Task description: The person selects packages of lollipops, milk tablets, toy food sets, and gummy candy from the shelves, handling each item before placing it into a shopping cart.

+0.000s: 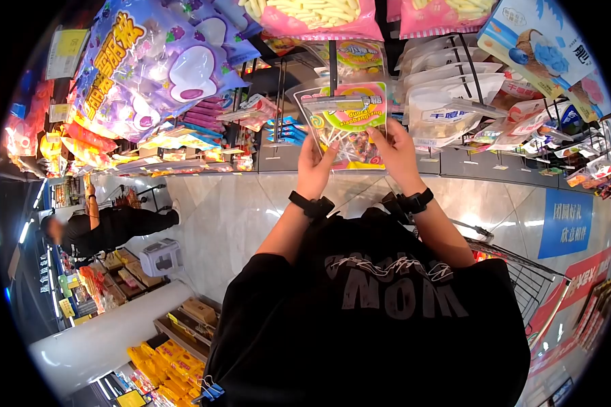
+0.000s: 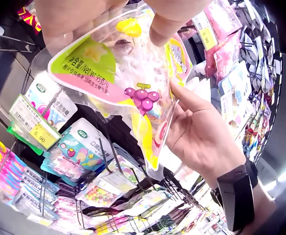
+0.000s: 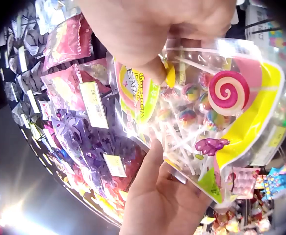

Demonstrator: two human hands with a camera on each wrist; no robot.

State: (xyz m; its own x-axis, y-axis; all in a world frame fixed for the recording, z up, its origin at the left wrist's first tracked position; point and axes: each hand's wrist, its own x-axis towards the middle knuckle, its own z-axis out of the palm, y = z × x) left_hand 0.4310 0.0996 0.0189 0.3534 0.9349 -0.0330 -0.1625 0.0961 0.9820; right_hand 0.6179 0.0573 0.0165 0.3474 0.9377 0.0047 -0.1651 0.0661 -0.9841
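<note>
A clear-fronted bag of lollipops (image 1: 349, 139) with a pink, yellow and green print is held upright between both hands before a rack. Its left side is gripped by my left hand (image 1: 313, 166), thumb across the front. My right hand (image 1: 402, 157) pinches the opposite side, thumb also in front. Ball-shaped lollipops on white sticks show through the film of the bag (image 3: 189, 115) in the right wrist view. A hook's tag holder (image 1: 332, 103) overlaps the bag's upper part in the head view. Fingers behind the bag are mostly hidden.
Purple candy bags (image 1: 163, 68) hang at the upper left, and white snack packets (image 1: 448, 102) on hooks at the right. A shopping cart (image 1: 529, 285) stands at my right side. Another person (image 1: 108, 220) is farther left in the aisle, near a grey plastic stool (image 1: 161, 258).
</note>
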